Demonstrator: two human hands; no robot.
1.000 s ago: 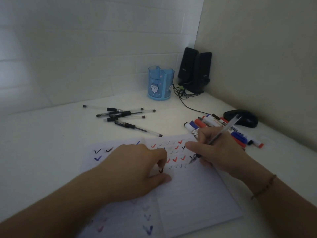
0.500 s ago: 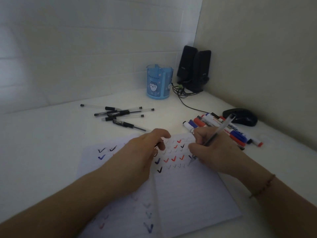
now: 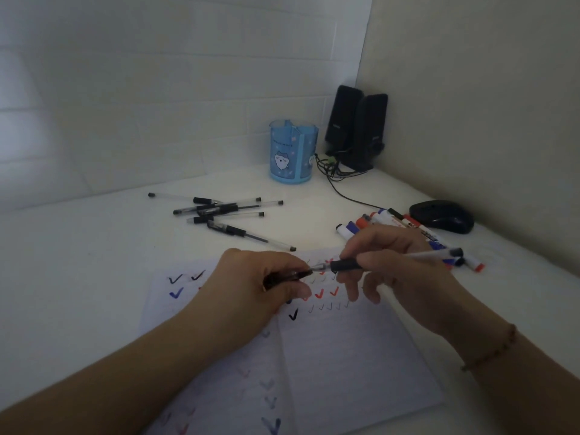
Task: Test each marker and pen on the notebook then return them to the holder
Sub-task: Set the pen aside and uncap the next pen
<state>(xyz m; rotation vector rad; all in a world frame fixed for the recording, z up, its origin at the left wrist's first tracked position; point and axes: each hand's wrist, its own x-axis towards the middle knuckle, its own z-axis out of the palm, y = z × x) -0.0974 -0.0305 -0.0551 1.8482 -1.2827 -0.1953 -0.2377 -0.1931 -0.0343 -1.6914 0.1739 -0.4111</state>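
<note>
Two hands meet over the notebook [image 3: 345, 356]: right hand [image 3: 405, 265] pinches a pen [image 3: 392, 260], tip toward 9 o'clock; left hand [image 3: 260, 284] curls round its dark cap [image 3: 282, 276], mostly hidden. Holder [image 3: 293, 152] stands at 12 o'clock.

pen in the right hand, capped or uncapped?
Uncapped. The pen shows a bare tip, pointing at the cap that the left hand holds; the right hand holds its barrel.
</note>
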